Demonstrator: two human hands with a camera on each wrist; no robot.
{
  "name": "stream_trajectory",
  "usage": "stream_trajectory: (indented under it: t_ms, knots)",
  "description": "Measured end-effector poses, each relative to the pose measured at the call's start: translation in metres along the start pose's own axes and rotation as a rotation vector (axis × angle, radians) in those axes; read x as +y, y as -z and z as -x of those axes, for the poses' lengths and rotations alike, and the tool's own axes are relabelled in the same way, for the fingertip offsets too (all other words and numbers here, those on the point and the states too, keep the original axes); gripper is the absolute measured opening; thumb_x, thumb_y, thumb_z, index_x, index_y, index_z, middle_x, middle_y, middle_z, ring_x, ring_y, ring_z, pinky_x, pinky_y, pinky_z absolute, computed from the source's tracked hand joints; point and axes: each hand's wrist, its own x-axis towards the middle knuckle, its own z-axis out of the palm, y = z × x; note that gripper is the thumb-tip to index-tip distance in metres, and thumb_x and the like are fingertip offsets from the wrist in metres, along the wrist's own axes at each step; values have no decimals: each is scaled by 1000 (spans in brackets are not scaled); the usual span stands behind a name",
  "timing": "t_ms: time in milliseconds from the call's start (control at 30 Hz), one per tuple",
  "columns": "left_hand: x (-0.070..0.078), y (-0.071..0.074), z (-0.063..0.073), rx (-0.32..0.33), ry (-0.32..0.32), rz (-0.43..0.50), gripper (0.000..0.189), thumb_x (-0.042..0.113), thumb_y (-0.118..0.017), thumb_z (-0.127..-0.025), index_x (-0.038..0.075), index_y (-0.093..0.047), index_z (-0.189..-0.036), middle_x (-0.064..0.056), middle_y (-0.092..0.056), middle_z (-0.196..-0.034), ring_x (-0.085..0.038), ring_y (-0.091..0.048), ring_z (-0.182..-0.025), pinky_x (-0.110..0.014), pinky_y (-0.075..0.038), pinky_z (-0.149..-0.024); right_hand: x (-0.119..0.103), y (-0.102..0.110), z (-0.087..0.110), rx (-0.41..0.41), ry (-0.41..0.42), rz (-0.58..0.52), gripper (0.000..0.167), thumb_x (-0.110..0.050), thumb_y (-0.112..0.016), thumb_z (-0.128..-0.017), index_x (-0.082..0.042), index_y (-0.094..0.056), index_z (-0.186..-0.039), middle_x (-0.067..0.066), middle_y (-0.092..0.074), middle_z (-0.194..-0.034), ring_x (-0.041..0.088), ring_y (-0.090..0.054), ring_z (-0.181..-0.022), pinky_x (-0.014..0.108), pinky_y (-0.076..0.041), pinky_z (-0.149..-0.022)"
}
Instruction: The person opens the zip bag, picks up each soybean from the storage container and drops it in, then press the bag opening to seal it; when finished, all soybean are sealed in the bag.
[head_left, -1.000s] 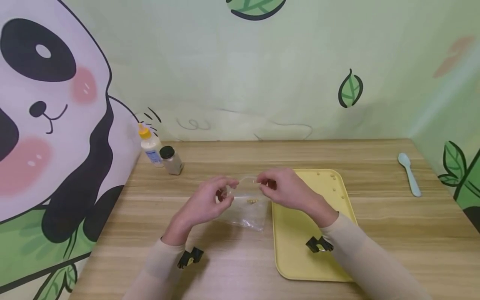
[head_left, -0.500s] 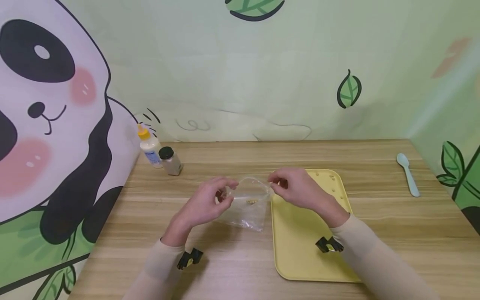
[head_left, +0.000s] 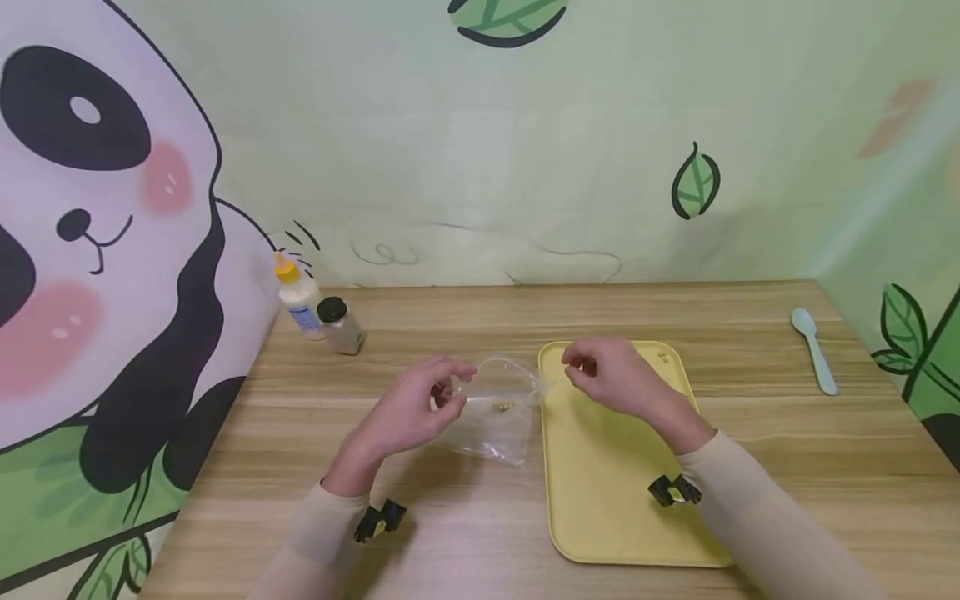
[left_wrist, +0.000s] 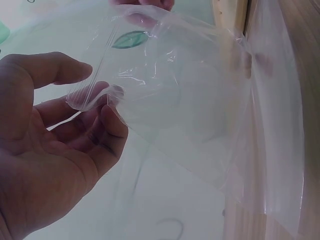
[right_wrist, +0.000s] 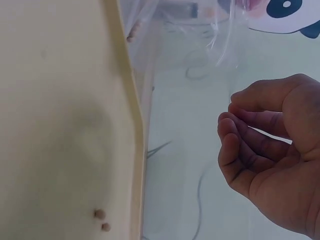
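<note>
A clear zip bag (head_left: 491, 429) hangs mouth-up over the wooden table, several small tan soybean-like pieces (head_left: 504, 407) inside it. My left hand (head_left: 408, 406) grips the bag's left edge near the top; the left wrist view shows the zip strip (left_wrist: 95, 82) by its fingers, with the film caught among them. On the other side, my right hand (head_left: 618, 375) is over the yellow tray (head_left: 622, 500), fingers loosely bent and nothing visible in them. A small gap separates its fingertips from the bag's right corner, and the bag's mouth bows apart.
Several more tan pieces (head_left: 663, 357) lie at the tray's far right corner. A yellow-capped squeeze bottle (head_left: 302, 304) and a black-lidded jar (head_left: 343, 329) stand at the back left. Far right lies a pale blue spoon (head_left: 816, 350). A painted wall (head_left: 480, 167) rises behind the table.
My right hand has let go of the bag's right edge and moved right over the tray. The bag's mouth has widened. My left hand has stayed in place.
</note>
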Motion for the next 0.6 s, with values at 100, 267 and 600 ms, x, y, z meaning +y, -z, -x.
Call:
stream_trajectory:
  t_ms: [100, 267, 600]
  knots:
    - [0, 0, 0, 0, 6, 0, 34, 6, -65, -87, 5, -65, -120, -2, -62, -95, -10, -53, -74, -29, -54, -66, 7, 1, 2, -9, -24, 7, 10, -9, -65, -86, -4, -71, -93, 0, -68, -79, 10, -59, -70, 28, -51, -64]
    - [1, 1, 0, 1, 10, 0, 33, 6, -65, -87, 5, -65, -120, -2, -62, -96, -10, -53, -74, -36, -55, -67, 20, -1, 6, -15, -54, 25, 11, -8, -65, -86, -2, -71, -93, 2, -68, -78, 11, -60, -70, 28, -51, -64]
    - [0, 0, 0, 10, -8, 6, 33, 5, -65, -86, 4, -65, -119, -6, -64, -99, -11, -53, -74, -32, -55, -67, 41, -3, 15, -62, -165, 51, 16, -12, -63, -87, -2, -72, -97, 1, -68, -80, 13, -60, -73, 30, -50, -66]
